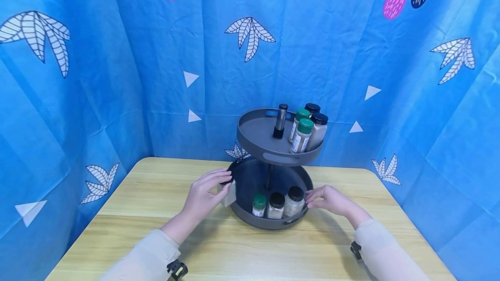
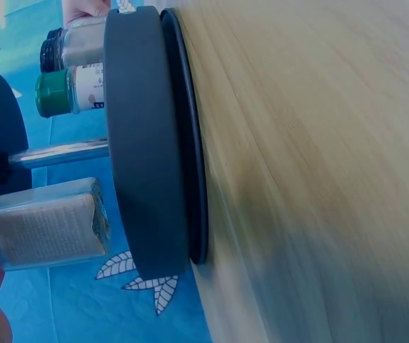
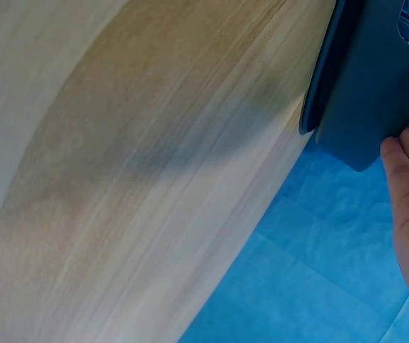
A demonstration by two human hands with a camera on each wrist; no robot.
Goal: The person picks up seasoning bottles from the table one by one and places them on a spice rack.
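Observation:
A two-tier grey turntable rack has its lower tray (image 1: 250, 217) on the table. My left hand (image 1: 206, 192) grips a clear square spice jar (image 2: 43, 223) by its black lid, at the left side of this tray. In the left wrist view the jar's base hangs over the tray's inside, above the rim. My right hand (image 1: 326, 199) is at the tray's right rim, fingers (image 3: 402, 171) touching its outer wall. Close to those fingertips stands a black-lidded jar (image 1: 294, 205); beside it are another black-lidded jar (image 1: 276, 210) and a green-capped jar (image 1: 259, 207).
The upper tray (image 1: 254, 140) overhangs the lower one, joined by a central post (image 2: 61, 153). It carries green-capped jars (image 1: 300, 140), black-lidded jars (image 1: 318, 131) and a dark cylinder-topped post (image 1: 281, 120). A blue patterned curtain (image 1: 250, 86) surrounds the wooden table (image 1: 156, 211).

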